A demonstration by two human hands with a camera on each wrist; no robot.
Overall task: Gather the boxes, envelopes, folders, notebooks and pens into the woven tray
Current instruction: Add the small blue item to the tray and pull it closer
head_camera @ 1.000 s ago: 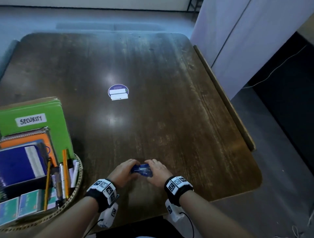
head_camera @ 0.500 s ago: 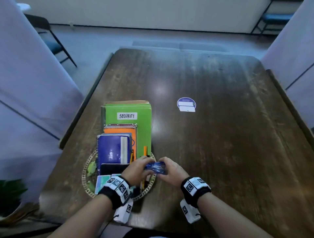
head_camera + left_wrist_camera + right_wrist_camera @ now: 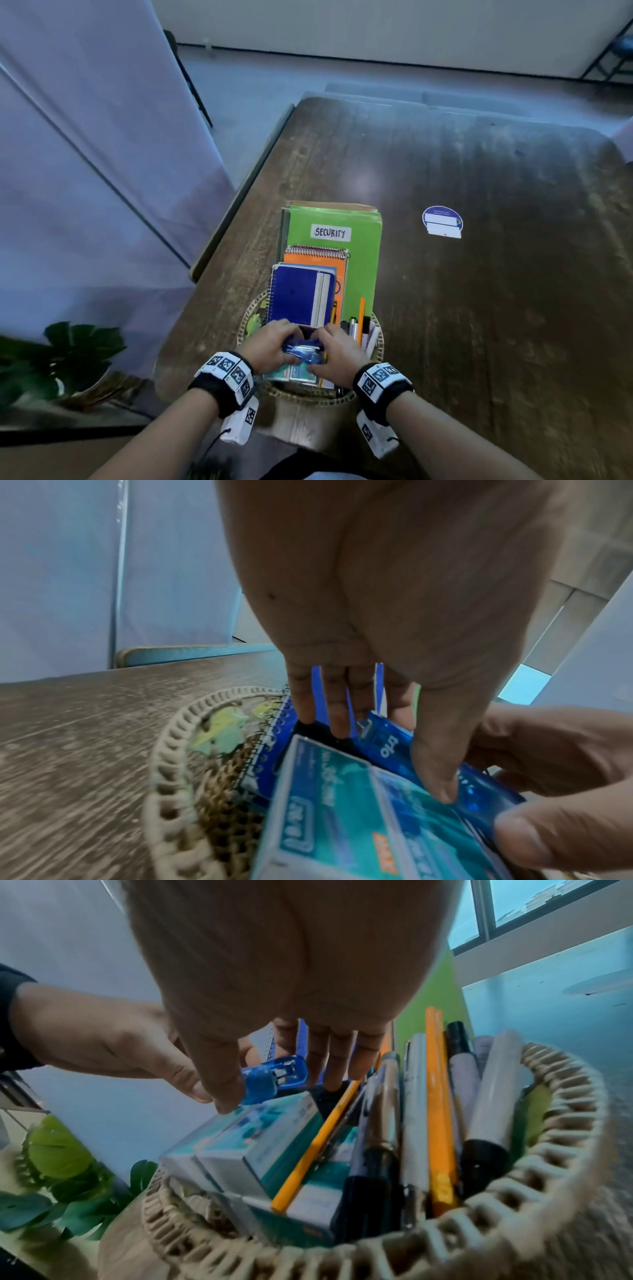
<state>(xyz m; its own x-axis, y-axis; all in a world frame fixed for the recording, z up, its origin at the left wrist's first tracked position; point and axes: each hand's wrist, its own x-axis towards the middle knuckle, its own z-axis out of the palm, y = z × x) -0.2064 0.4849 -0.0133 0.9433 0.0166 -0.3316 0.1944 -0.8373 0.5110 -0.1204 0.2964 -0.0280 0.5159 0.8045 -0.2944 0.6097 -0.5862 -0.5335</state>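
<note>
Item: blue translucent stapler (image 3: 303, 353), held over the near part of the woven tray (image 3: 244, 320), just above the teal boxes (image 3: 260, 1139).

Left hand (image 3: 270, 344): grip closed round the stapler's left end, thumb on top.

Right hand (image 3: 337, 353): grip pinching its right end, fingers curled.

Tray contents, left to right: blue notebook (image 3: 301, 296), orange notebook (image 3: 320, 258), green folder (image 3: 363, 260), pens (image 3: 431, 1110) along the tray's right side.

Risk, as judged: the tray is full; released on the sloping boxes, the stapler may slide off and over the tray's near rim onto the table (image 3: 479, 308).

two notebooks (image 3: 301, 294), one green folder (image 3: 363, 260)
</note>
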